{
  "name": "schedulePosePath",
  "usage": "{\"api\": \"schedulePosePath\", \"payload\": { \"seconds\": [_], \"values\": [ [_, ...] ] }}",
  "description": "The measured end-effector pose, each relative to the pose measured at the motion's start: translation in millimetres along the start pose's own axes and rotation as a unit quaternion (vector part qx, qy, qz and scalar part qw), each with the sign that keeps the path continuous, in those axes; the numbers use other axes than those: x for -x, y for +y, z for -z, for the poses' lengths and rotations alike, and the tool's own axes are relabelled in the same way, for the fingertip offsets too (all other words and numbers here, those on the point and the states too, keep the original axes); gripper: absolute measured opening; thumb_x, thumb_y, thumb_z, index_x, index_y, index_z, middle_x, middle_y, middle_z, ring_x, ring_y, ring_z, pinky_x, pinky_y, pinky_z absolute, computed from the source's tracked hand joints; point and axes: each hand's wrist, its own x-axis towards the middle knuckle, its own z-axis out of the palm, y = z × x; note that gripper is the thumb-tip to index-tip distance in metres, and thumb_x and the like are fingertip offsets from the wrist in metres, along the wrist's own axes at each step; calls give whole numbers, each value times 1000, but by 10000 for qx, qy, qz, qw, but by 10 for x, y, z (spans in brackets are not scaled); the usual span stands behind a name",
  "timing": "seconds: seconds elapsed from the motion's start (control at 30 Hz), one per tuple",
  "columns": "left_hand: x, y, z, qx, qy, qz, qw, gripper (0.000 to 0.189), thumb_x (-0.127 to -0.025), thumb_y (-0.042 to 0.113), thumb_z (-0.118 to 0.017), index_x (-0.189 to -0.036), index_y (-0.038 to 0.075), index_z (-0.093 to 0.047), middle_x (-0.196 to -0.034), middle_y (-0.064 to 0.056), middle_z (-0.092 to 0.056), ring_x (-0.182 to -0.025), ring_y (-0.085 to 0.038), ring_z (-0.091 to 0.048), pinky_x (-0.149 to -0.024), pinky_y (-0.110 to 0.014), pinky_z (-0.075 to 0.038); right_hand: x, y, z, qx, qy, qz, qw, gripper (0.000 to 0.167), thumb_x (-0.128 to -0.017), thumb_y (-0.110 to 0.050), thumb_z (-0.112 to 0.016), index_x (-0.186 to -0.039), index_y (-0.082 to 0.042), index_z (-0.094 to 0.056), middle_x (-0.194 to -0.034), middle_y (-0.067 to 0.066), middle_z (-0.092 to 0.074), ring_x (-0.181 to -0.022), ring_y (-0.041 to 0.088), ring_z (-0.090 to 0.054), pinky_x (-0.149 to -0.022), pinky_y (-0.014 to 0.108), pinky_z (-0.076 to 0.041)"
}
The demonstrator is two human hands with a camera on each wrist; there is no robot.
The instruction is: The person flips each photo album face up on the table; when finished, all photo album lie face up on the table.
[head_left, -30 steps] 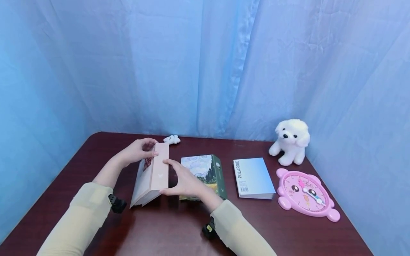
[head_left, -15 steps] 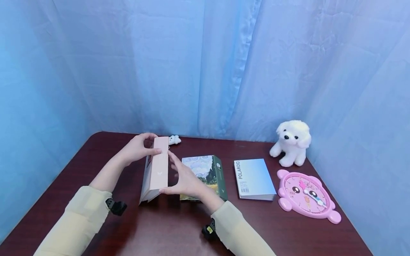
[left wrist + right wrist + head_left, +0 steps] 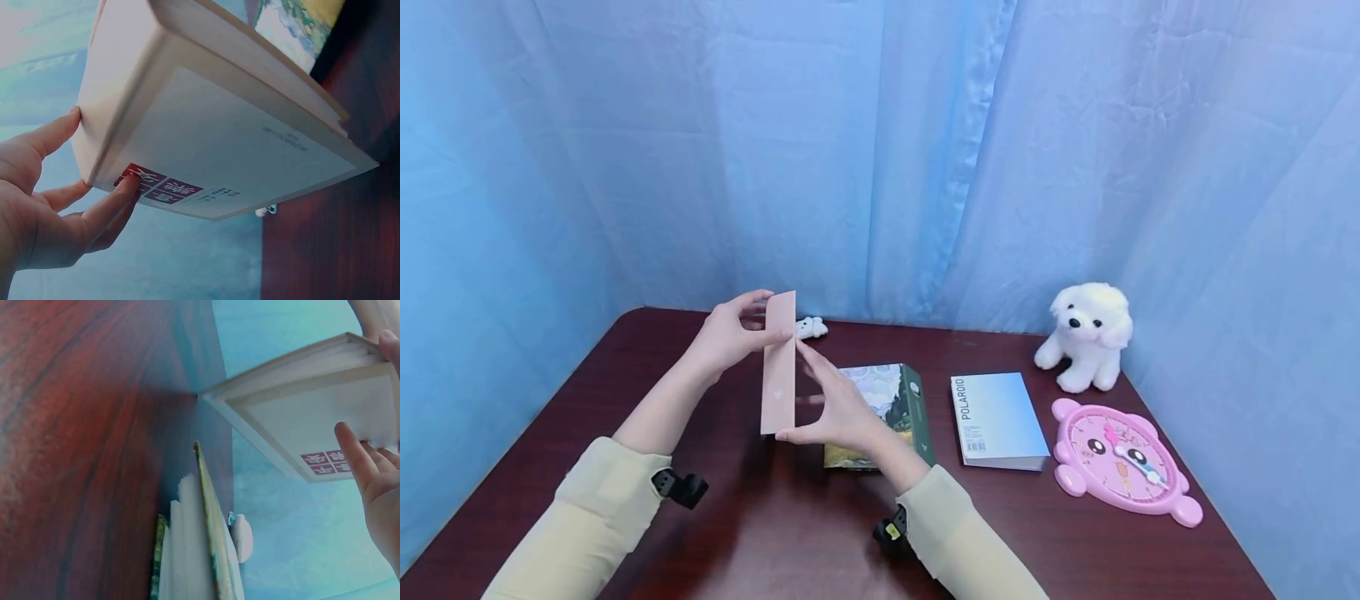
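Between both hands is a thick book (image 3: 779, 367) with a pale pink spine turned up and its page edges pointing down. My left hand (image 3: 726, 333) grips its far part, thumb on the spine and fingers on the left cover, which bears a red printed block seen in the left wrist view. From the right, my right hand (image 3: 846, 417) holds the book with the thumb at the near end of the spine and fingers against the other cover (image 3: 287, 419). Just right of it lies a second book (image 3: 917, 408) with a painted landscape cover and green spine, partly behind the right hand.
A white and blue book marked POLAROID (image 3: 1000, 417) lies further right on the dark red table (image 3: 805, 533). Beyond it are a white plush dog (image 3: 1086, 333) and a pink animal-shaped clock (image 3: 1127, 458). A small white toy (image 3: 812, 327) lies near the back edge.
Both hands have tipped the book from a leftward lean to upright and raised it, shifting it slightly away. The spine now hides the left cover in the head view.
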Motion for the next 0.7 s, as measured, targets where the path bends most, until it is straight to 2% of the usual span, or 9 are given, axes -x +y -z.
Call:
{"api": "schedulePosePath", "payload": {
  "seconds": [0.13,0.23,0.4,0.57,0.7],
  "values": [
    [20,87,-10,157,128,0,9998,80,-80,36,-75,-145,12,-35,-142,-15,-42,-120,-35,-51,-77,-43,-56,-25,3,-10,149,31,338,9993,113,-68,-30,-85,-152,-31,-8,-157,-5,-16,-137,20,-34,-83,18,-50],
    [43,148,-34,27,294,-39,9996,81,-79,39,-75,-144,12,-36,-141,-15,-43,-119,-35,-52,-72,-41,-57,-33,17,-44,355,114,587,9976,114,-68,-28,-85,-153,-27,-8,-158,-2,-12,-140,19,-29,-84,20,-51],
    [82,205,-84,-311,676,-266,9969,73,-79,38,-75,-138,13,-41,-134,-14,-48,-107,-33,-60,-65,-37,-57,-35,40,-101,684,204,990,9925,116,-68,-26,-85,-153,-18,-6,-159,3,-8,-140,17,-29,-88,25,-51],
    [115,237,-102,-699,1169,-634,9887,63,-80,32,-74,-132,11,-47,-121,-14,-53,-94,-31,-63,-65,-37,-55,-43,33,-117,738,187,1089,9911,117,-69,-25,-85,-153,-17,-3,-159,3,-5,-140,19,-29,-91,27,-50],
    [125,244,-105,-600,1459,-682,9851,55,-80,27,-72,-129,12,-51,-113,-11,-56,-89,-28,-64,-67,-38,-54,-58,17,-116,890,211,1085,9899,116,-69,-28,-85,-153,-19,-6,-159,-2,-5,-143,15,-21,-95,30,-47]
  ]
}}
